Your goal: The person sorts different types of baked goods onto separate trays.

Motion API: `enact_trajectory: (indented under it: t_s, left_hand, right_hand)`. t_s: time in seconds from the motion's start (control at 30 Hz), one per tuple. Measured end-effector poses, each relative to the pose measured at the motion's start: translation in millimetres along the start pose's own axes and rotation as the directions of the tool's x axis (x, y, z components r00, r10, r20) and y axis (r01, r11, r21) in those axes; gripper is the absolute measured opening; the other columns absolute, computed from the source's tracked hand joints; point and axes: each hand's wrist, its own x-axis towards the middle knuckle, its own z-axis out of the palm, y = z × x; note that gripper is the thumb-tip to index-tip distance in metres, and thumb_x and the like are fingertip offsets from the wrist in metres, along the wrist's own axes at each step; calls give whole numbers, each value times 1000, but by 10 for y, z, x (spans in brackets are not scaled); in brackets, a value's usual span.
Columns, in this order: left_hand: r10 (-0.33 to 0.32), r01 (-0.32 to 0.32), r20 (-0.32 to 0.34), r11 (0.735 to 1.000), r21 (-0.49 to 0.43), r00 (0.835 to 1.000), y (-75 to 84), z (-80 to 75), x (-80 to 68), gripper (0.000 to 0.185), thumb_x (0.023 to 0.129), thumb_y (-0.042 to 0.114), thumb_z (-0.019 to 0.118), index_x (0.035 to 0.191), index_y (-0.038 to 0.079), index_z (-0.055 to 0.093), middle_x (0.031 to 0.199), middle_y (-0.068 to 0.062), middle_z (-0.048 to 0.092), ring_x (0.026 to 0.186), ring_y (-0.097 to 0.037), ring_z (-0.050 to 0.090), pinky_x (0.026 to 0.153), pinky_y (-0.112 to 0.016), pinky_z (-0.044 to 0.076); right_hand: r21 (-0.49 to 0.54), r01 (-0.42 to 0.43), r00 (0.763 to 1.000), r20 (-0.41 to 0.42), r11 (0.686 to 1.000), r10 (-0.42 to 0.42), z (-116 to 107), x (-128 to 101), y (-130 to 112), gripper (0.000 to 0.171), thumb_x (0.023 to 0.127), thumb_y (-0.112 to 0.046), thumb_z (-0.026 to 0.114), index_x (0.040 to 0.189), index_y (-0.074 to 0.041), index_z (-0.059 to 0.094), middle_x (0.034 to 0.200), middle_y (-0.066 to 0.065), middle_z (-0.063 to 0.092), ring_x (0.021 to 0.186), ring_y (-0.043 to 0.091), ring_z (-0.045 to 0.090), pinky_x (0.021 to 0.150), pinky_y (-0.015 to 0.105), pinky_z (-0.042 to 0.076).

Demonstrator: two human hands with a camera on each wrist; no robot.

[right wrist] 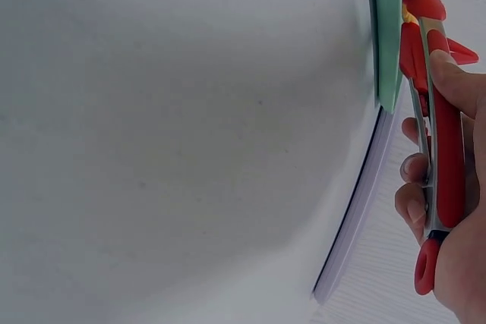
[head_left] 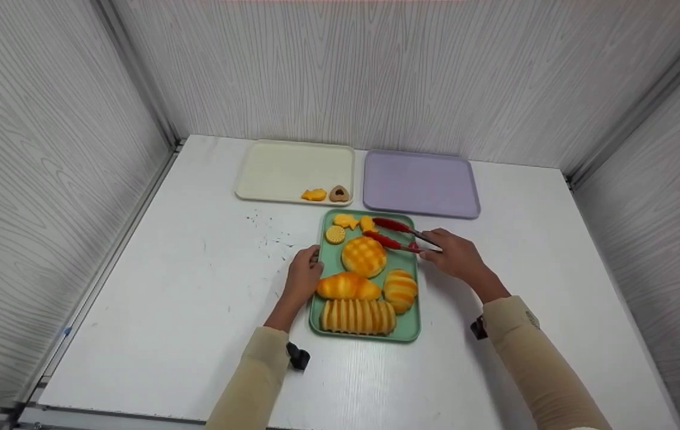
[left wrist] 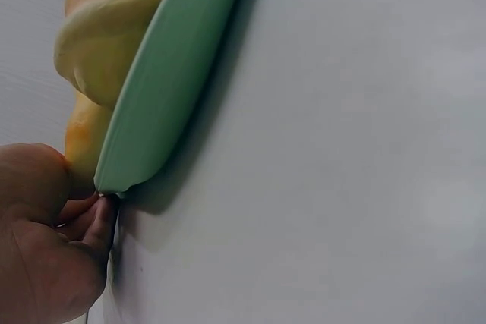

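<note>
My left hand (head_left: 304, 273) pinches the left rim of a green tray (head_left: 400, 260), as the left wrist view also shows. In my right hand (head_left: 458, 257) are red-tipped tongs (right wrist: 446, 149), held by their handles. Their spread tips (head_left: 392, 225) lie either side of a small yellow piece (head_left: 367, 223) at the tray's far end. Beside it are a yellow fish-shaped piece (head_left: 346, 221) and a round biscuit (head_left: 335, 235). Nearer me on the tray are a round checkered bun (head_left: 364, 257), a croissant (head_left: 349, 286), a striped roll (head_left: 400, 291) and a ridged loaf (head_left: 358, 316).
Behind the green tray, a cream tray (head_left: 292, 167) holds a yellow fish-shaped piece (head_left: 315, 194) and a brown heart-centred biscuit (head_left: 339, 193). A purple tray (head_left: 420, 182) stands to its right. Pale panels (head_left: 340, 71) enclose the white table (head_left: 196, 286) at the back and sides.
</note>
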Motion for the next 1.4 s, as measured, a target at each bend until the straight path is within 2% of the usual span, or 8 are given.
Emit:
enact_trajectory:
  t_s: [0.4,0.83,1.1,1.3,1.4]
  left_hand:
    - [28,-28,0,1000,14,1000,-14,-12,-6,42,102,5,51,144,-1,51,132,-19,56,121,-30,56,105,-46,47]
    - [17,-17,-10,999,38,1000,-25,-8,-2,42,102,6,52,144,0,51,131,-18,57,120,-29,56,105,-46,47]
    - [26,-26,-11,999,38,1000,-17,-10,-5,42,102,6,52,143,0,52,132,-19,57,121,-30,57,105,-46,47]
    - [31,-31,-1,999,19,1000,-7,-28,-5,43,102,6,51,144,-1,51,132,-19,57,122,-30,57,105,-46,47]
    - [24,-24,4,1000,18,1000,-5,-27,-7,43,102,6,50,144,0,51,133,-19,57,121,-29,57,105,-45,47]
  right_hand:
    - [35,52,998,-40,998,-51,41,-40,38,52,95,-34,69,138,-7,61,129,10,65,104,31,64,89,53,51]
    - [131,-15,997,-67,991,24,57,-8,30,54,95,-36,70,140,-9,60,134,11,62,112,33,61,95,55,48]
    - [175,-84,994,-58,981,95,66,179,-79,56,95,-37,69,142,-9,58,136,14,60,119,35,59,100,56,46]
    - [172,-132,989,-50,976,143,93,412,-231,62,98,-41,64,149,-8,51,146,18,54,133,39,51,108,59,41]
    - [164,-147,986,-58,975,158,116,541,-306,62,98,-41,63,147,-6,52,144,19,55,131,38,53,107,58,42]
